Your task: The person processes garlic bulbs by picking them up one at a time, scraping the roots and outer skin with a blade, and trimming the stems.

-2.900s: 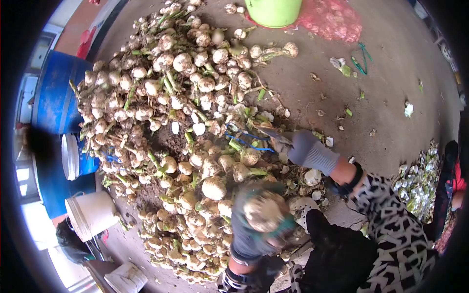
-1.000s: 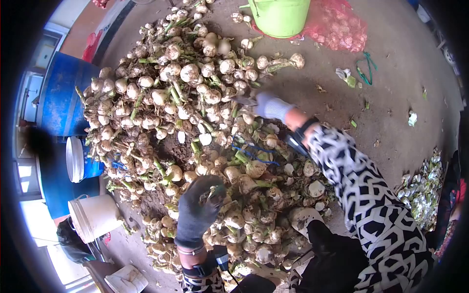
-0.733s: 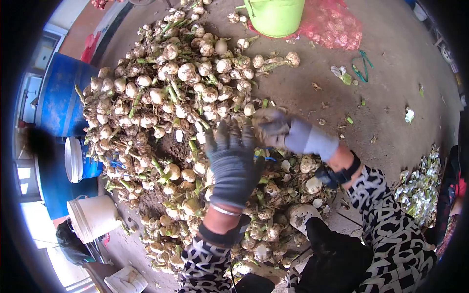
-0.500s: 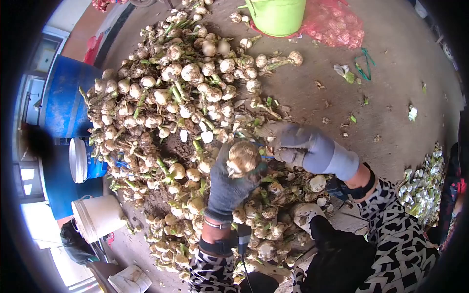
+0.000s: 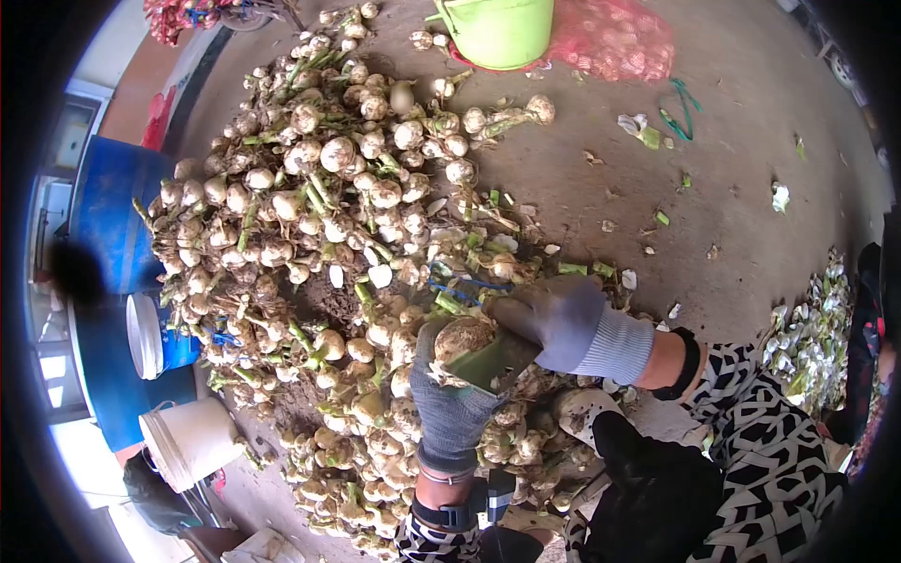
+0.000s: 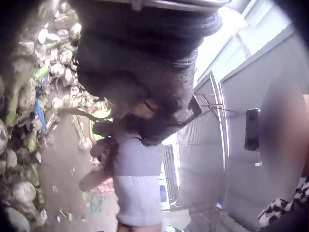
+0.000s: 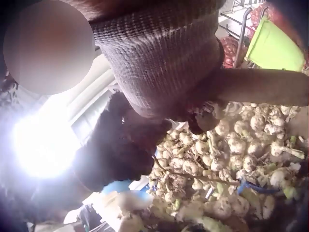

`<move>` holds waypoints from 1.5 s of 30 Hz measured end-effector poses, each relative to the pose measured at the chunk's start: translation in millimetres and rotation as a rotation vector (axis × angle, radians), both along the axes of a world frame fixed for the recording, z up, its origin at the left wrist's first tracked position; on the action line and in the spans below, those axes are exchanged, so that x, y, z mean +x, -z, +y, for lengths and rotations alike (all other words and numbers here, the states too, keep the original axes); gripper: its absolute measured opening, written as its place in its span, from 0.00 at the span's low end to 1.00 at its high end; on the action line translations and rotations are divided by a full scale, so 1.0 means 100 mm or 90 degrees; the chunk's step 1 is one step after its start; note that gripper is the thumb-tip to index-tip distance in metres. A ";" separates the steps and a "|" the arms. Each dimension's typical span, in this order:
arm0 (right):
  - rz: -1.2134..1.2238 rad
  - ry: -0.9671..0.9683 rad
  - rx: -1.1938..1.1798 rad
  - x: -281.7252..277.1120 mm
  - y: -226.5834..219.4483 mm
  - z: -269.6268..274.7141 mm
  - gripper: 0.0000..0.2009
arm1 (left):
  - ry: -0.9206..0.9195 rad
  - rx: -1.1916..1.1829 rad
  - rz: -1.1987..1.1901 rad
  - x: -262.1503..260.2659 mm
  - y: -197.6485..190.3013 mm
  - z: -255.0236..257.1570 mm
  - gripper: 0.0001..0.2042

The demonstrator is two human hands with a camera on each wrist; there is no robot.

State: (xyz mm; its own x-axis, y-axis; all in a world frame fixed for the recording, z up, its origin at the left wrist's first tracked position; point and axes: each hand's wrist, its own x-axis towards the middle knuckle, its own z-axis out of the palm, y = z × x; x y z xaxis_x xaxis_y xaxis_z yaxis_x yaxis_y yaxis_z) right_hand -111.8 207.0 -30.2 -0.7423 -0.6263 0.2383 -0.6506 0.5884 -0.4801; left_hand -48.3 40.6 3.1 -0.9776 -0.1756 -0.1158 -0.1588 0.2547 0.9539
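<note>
- The left hand, in a grey knit glove, reaches in from 6 o'clock of the head view, its fingers curled around one pale, soil-stained bulb.
- That bulb sits at the hand's 12 o'clock, just beside the other glove; whether they touch, I cannot tell.
- The right hand, gloved in paler grey and blurred, lies toward 4 o'clock, its fingers closed around a thick brownish handle; what the handle ends in is unclear.
- A light shoe shows between 4 and 5 o'clock.
- Below the hands, a pile of bulbs, many with green stalks, spreads from 6 round to 11 o'clock.
- Farther out, a white bucket lies tipped at 8 o'clock.
- A green bucket stands at 12, beside a red mesh bag at 1.
</note>
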 end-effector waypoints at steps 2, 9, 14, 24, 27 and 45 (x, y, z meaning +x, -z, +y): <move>-0.027 0.021 0.019 -0.02 0.32 -0.06 0.14 | -0.019 0.021 -0.053 0.04 0.01 0.01 0.28; -0.737 0.133 -0.399 -0.17 0.45 0.18 0.09 | 0.119 0.130 -0.032 0.17 0.03 -0.05 0.47; -0.760 0.084 -0.507 0.01 0.12 0.08 0.09 | 0.133 -0.279 -0.090 0.05 -0.14 -0.19 0.38; -0.345 -0.089 -0.059 -0.20 0.32 0.18 0.10 | 0.273 -0.113 0.171 0.14 -0.16 -0.19 0.24; -0.424 0.041 0.321 -0.77 0.70 0.10 0.16 | 0.346 -0.236 0.149 0.07 -0.28 -0.32 0.30; -0.433 0.264 0.039 -1.89 1.28 -0.66 0.19 | 0.129 -0.146 0.038 -0.44 0.59 -1.00 0.12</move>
